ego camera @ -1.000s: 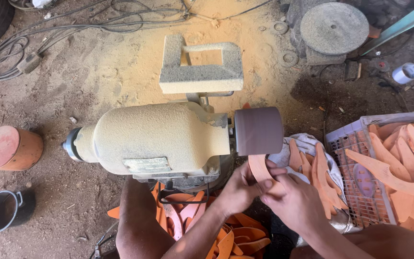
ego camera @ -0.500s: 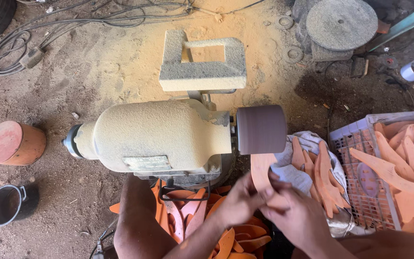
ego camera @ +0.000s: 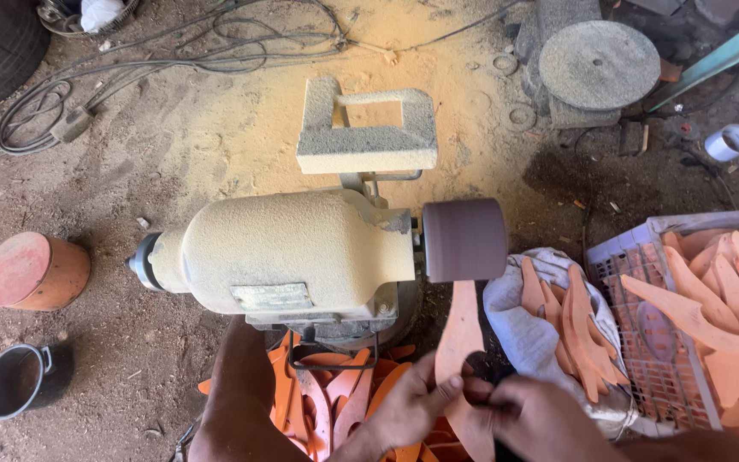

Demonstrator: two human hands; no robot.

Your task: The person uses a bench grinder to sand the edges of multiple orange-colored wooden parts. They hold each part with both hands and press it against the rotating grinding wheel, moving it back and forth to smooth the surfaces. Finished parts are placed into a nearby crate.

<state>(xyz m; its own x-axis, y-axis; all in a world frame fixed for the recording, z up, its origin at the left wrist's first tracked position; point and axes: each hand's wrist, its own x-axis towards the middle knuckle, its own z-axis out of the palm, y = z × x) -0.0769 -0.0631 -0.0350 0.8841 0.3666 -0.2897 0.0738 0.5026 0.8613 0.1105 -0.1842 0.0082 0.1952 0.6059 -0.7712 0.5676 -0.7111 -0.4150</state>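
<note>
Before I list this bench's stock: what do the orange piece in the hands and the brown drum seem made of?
The orange piece, held by the left hand and right hand, looks like wood: matte, flat-cut, with matching dust on the ground. The drum looks wrapped in abrasive sleeve: dull brown, even surface; its core is hidden.

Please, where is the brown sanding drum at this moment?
In the head view, the brown sanding drum sits right of centre, on the right end of the dusty cream motor, just above the orange wooden piece held up from below.
</note>
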